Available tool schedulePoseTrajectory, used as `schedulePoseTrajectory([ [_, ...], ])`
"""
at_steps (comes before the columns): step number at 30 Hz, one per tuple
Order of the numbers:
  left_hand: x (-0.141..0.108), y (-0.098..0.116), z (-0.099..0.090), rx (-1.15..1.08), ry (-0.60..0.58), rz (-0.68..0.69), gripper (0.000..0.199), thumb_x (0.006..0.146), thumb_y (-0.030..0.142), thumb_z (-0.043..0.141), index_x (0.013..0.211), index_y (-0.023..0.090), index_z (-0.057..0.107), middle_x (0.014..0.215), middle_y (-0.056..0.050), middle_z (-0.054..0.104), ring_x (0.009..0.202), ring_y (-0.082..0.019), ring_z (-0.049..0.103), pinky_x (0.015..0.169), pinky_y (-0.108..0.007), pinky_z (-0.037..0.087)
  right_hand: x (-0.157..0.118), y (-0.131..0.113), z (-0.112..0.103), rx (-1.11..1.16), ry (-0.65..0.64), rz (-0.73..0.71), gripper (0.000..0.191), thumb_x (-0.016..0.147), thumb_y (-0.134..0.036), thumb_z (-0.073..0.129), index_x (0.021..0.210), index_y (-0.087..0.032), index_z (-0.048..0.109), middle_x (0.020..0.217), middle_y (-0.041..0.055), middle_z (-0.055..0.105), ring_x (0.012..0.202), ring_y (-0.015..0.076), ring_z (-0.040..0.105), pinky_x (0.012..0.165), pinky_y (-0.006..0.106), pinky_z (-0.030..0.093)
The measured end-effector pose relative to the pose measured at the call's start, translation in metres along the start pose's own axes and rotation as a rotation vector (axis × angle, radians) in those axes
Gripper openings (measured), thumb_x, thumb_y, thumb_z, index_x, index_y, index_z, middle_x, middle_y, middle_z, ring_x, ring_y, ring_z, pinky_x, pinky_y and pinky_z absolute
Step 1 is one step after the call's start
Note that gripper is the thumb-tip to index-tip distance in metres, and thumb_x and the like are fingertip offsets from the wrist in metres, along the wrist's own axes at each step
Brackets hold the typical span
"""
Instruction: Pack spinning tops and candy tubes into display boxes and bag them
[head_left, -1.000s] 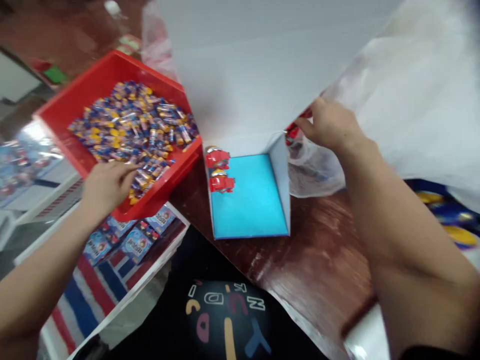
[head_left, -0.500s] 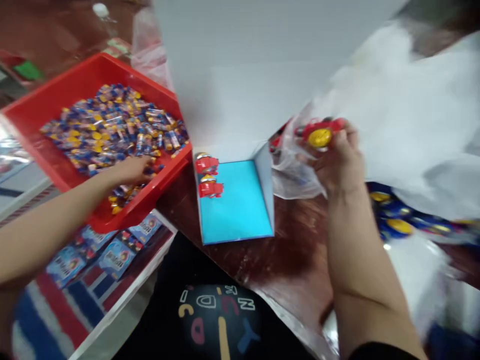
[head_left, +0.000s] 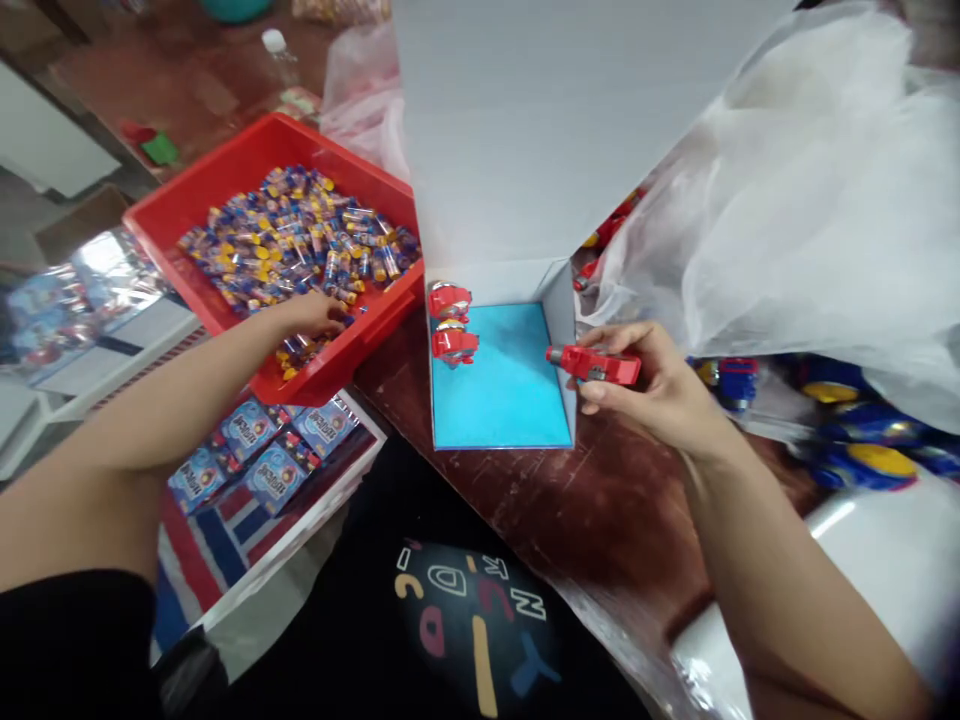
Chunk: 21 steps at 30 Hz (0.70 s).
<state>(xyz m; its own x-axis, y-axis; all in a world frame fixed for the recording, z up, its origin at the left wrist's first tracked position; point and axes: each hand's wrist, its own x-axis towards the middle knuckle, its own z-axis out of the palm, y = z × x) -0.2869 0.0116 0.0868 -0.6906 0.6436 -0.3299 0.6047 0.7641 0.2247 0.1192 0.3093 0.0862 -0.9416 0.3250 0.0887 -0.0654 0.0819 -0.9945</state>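
One red toy (head_left: 604, 366), pinched between thumb and fingers, juts from the right hand (head_left: 651, 385) toward the blue-floored box (head_left: 499, 405).

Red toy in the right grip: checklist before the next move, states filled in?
1. Right grip closed on the red toy: ok.
2. Box open at the front: ok.
3. Two other red toys at the box's left side: ok.
4. Held toy clear of the right wall: cannot tell, they overlap in view.
5. Left grip free of small pieces in the red bin: cannot tell.
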Motion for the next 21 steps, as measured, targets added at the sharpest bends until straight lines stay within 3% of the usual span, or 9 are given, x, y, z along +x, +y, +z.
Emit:
schedulePoseTrajectory([
  [3,0.007,0.015,-0.002,0.026,-0.069,-0.092,0.026,0.075,0.042,0.082,0.079,0.017,0.075,0.062,0.000,0.067,0.073,-0.019,0.064,0.083,-0.025,0.051,0.002,0.009,0.017,-0.192,0.017,-0.019,0.053,0.082,-0.041,0.089,0.122,-0.027,0.057,0.119,0.0080,0.066,0.080,0.0168,0.070,0.059,0.029,0.063],
  [7,-0.002,0.025,-0.016,0.066,0.016,-0.136,0.017,0.081,0.027,0.076,0.090,0.012,0.075,0.074,-0.006,0.071,0.088,-0.025,0.069,0.094,-0.034,0.052,-0.009,-0.008,0.023,-0.557,0.002,-0.279,0.043,0.085,-0.046,0.084,0.120,-0.025,0.069,0.116,0.0102,0.070,0.105,0.0272,0.071,0.089,0.046,0.064],
  [9,-0.027,0.031,-0.021,-0.002,0.169,-0.097,0.028,0.092,0.028,0.067,0.113,0.009,0.070,0.096,-0.011,0.075,0.099,-0.026,0.069,0.097,-0.038,0.053,-0.021,-0.024,0.023,-0.652,-0.019,-0.319,0.033,0.088,-0.043,0.081,0.115,-0.027,0.070,0.110,0.0085,0.073,0.099,0.0273,0.072,0.086,0.045,0.062],
  [12,-0.085,0.054,-0.011,-0.532,0.325,0.125,0.048,0.098,0.036,0.066,0.139,0.013,0.054,0.110,-0.012,0.074,0.092,-0.022,0.072,0.085,-0.035,0.060,-0.033,-0.041,0.035,-0.647,-0.012,-0.306,0.025,0.093,-0.038,0.075,0.116,-0.029,0.066,0.101,0.0056,0.075,0.081,0.0232,0.072,0.070,0.039,0.058],
  [14,-0.127,0.081,0.008,-0.969,0.237,0.263,0.056,0.094,0.039,0.076,0.142,0.019,0.054,0.112,-0.010,0.074,0.089,-0.021,0.074,0.080,-0.034,0.064,-0.031,-0.042,0.052,-0.530,0.016,-0.397,0.027,0.095,-0.039,0.072,0.118,-0.029,0.063,0.104,0.0063,0.075,0.085,0.0234,0.073,0.072,0.039,0.058],
  [16,-0.158,0.108,0.032,-1.247,0.048,0.290,0.056,0.089,0.040,0.084,0.136,0.022,0.062,0.114,-0.009,0.075,0.093,-0.021,0.076,0.084,-0.035,0.066,-0.021,-0.034,0.074,-0.366,0.023,-0.531,0.030,0.097,-0.044,0.069,0.120,-0.028,0.059,0.111,0.0083,0.074,0.096,0.0248,0.073,0.079,0.041,0.060],
  [19,-0.178,0.133,0.062,-1.448,-0.179,0.249,0.049,0.089,0.044,0.086,0.128,0.019,0.069,0.112,-0.010,0.078,0.097,-0.022,0.078,0.088,-0.035,0.068,-0.005,-0.015,0.097,-0.214,0.031,-0.610,0.030,0.102,-0.048,0.062,0.122,-0.027,0.056,0.113,0.0089,0.071,0.104,0.0243,0.070,0.085,0.042,0.059],
  [21,-0.178,0.137,0.072,-1.416,-0.326,0.306,0.044,0.095,0.046,0.079,0.127,0.017,0.070,0.106,-0.011,0.079,0.093,-0.022,0.079,0.084,-0.034,0.067,0.000,-0.006,0.102,-0.190,0.017,-0.610,0.031,0.103,-0.049,0.060,0.124,-0.027,0.055,0.113,0.0083,0.069,0.105,0.0232,0.068,0.086,0.042,0.059],
])
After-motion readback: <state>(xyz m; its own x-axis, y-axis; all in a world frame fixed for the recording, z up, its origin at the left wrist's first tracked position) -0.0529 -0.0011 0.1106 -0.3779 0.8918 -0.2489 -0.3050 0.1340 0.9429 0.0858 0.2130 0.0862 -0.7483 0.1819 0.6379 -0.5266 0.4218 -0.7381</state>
